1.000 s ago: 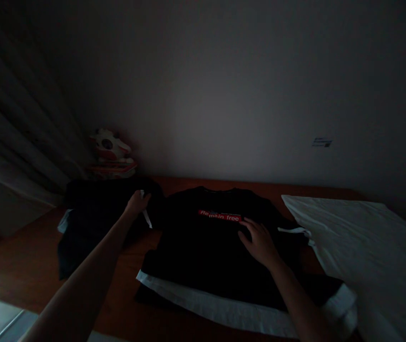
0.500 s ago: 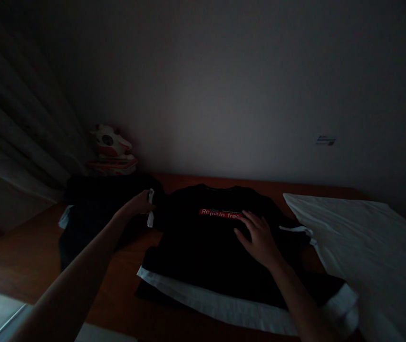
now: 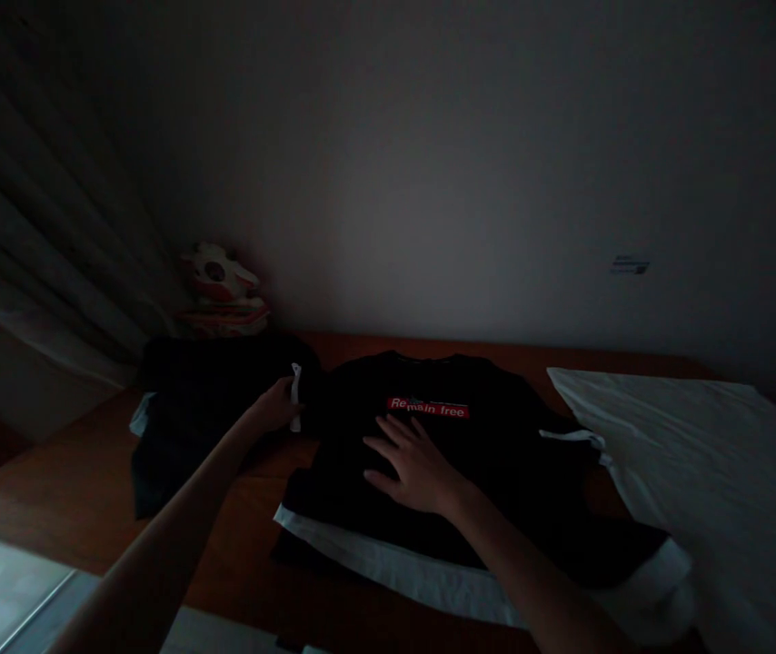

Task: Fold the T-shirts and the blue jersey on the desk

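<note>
My right hand (image 3: 415,470) (fingers spread) is shifting left over the black shirt (image 3: 497,445), while my left hand (image 3: 276,406) is gripping its white cuff (image 3: 296,385).

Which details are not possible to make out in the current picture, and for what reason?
All in the head view:
- Left hand at the white cuff: exact finger grip, hidden by the hand itself.
- Right hand over the black shirt: touching or just above, too dark to tell.
- Dark clothes: number of pieces, lost in shadow.
- Wall label: text too small.
- White cloth: far side, cut off by the right edge.
</note>
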Available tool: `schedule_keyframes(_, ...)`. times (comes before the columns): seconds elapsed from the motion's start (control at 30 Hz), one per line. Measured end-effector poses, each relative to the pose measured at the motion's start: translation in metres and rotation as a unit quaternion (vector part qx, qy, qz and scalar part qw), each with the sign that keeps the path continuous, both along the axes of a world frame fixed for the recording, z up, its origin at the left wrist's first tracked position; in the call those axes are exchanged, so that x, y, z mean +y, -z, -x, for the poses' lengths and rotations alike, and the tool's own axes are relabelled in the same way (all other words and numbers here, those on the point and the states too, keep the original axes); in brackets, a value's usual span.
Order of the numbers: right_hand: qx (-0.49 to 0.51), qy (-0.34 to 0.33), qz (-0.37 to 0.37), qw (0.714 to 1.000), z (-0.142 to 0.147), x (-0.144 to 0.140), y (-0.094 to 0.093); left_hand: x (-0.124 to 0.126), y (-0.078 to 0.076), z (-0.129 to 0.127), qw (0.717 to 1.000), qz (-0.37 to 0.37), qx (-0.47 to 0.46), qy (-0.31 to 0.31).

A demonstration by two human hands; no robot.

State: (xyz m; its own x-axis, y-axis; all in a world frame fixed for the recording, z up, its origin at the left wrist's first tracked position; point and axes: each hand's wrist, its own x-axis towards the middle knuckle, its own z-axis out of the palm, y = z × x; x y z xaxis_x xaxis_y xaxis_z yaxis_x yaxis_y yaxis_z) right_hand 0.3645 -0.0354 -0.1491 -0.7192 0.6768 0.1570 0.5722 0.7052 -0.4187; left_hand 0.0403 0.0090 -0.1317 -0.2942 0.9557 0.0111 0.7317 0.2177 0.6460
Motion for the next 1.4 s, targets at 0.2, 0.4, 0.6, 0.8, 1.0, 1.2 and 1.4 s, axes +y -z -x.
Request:
schedule_keyframes(0.2,0.045,0.016,0.050,0.998,0.013,0.009,0.007,0.003,-0.015,-0.010,0.989,-0.042,-0.142,-0.010)
schedule_keyframes(0.4,0.142,0.046,0.034,0.988,0.013,0.023,0.040,-0.013,-0.037,-0.072,0.975,-0.097,-0.164,0.111)
schedule_keyframes(0.6,0.455,0.198,0.189,0.847,0.004,0.041,0.054,-0.025,-0.015,-0.119,0.938,-0.138,-0.072,0.309)
schedule_keyframes(0.8,0.343,0.234,0.153,0.897,0.005,0.040,0.050,-0.017,0.043,-0.106,0.940,-0.210,0.099,0.251)
schedule_keyframes(1.0,0.339,0.231,0.085,0.908,0.007,0.036,0.046,-0.024,0.044,-0.106,0.932,-0.152,0.140,0.299)
schedule_keyframes(1.2,0.315,0.262,0.013,0.912,0.006,0.030,0.052,-0.023,0.045,-0.103,0.956,-0.158,0.165,0.184)
schedule_keyframes(1.4,0.256,0.298,-0.019,0.919,0.004,0.029,0.055,-0.028,0.045,-0.100,0.978,-0.062,0.175,0.096)
